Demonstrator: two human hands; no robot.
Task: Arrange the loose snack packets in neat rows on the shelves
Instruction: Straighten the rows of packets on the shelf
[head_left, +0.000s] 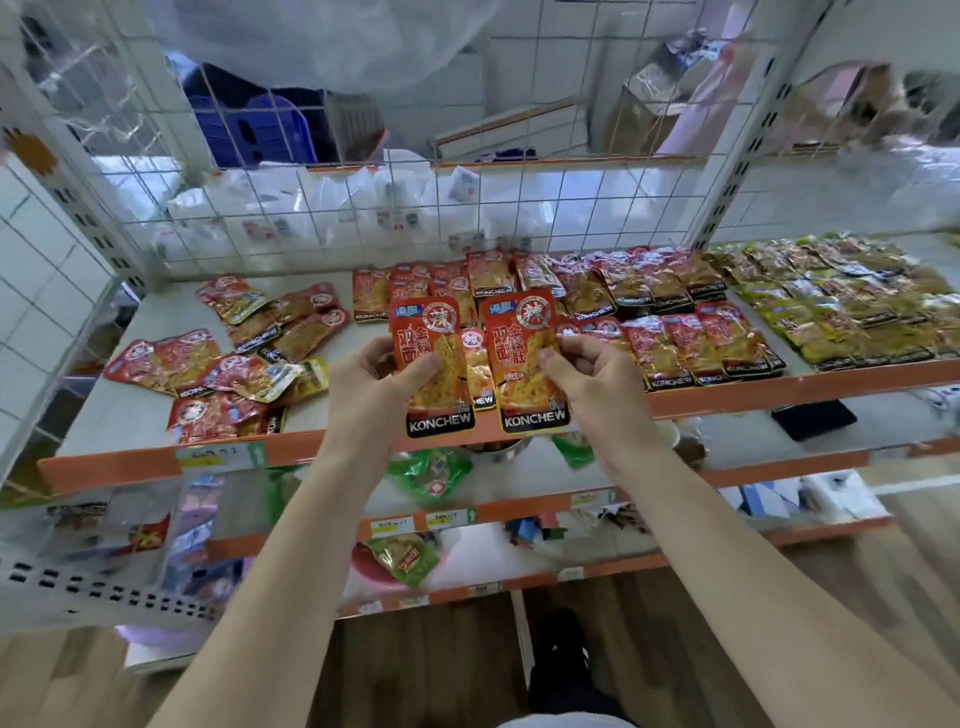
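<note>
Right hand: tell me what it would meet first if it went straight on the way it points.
The right hand points forward and leftward, gripping a red packet. That packet would likely meet the second packet, held by the left hand, first; the depth between them is unclear.

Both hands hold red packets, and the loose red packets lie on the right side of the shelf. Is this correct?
Not fully. In the head view the loose packets lie on the left side of the shelf; the right side has neat rows. The left hand and right hand do hold red packets.
</note>
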